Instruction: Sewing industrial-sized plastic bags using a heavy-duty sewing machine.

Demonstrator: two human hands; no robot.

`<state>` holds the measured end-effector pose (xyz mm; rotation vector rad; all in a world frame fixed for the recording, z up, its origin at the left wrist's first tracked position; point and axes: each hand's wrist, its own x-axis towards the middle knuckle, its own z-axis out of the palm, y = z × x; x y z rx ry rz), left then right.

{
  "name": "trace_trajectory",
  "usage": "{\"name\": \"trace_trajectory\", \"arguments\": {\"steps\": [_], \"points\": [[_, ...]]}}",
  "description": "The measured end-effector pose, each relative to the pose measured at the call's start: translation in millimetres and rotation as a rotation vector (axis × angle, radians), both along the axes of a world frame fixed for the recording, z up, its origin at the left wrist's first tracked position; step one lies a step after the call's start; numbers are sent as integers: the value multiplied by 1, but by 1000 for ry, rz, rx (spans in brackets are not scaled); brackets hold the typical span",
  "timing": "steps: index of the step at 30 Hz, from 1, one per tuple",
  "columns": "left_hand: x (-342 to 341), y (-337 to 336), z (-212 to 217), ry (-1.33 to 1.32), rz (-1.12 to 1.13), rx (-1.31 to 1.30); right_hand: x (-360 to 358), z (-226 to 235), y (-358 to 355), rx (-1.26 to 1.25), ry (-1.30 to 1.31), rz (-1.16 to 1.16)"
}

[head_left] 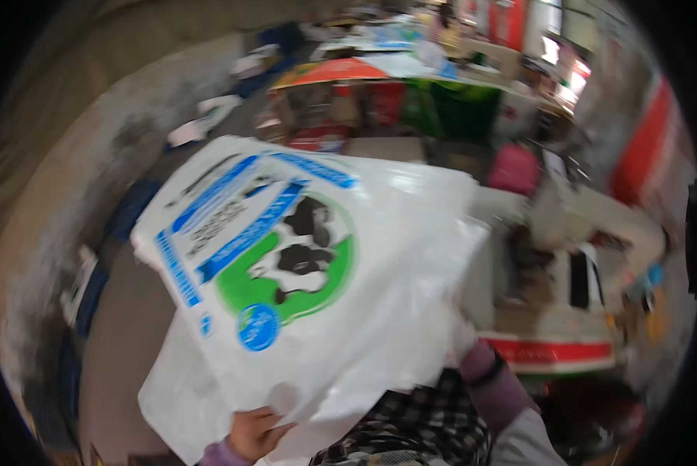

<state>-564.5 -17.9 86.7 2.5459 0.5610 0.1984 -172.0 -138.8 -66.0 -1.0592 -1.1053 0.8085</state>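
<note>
A large white plastic sack (395, 256) spreads across the middle of the head view, printed with a black-and-white cow on a green patch and blue bands. A second white layer shows under its lower left part. My left hand (254, 433) pinches the near edge, its thumb and fingers closed on the plastic. At the right edge of the sack is my right hand (463, 339), blurred and partly covered by the plastic. It appears to grip that edge, though its fingers are mostly hidden.
To my right a cream sewing machine (597, 221) stands on a worktable with a red-and-white front edge (547, 351). A pink rounded thing (514, 169) is beyond it. Farther off are cloth-covered tables (341, 71). Dark blue bundles (135, 210) lie along the left wall.
</note>
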Motion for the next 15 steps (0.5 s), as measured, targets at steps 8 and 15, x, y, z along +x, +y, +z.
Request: {"name": "trace_trajectory", "arguments": {"steps": [8, 15], "points": [[-19, -12, 3, -140, 187, 21, 79, 60, 7, -80, -673, -1431], [-96, 80, -96, -175, 247, 256, 104, 115, 7, 161, -1453, -606]]}}
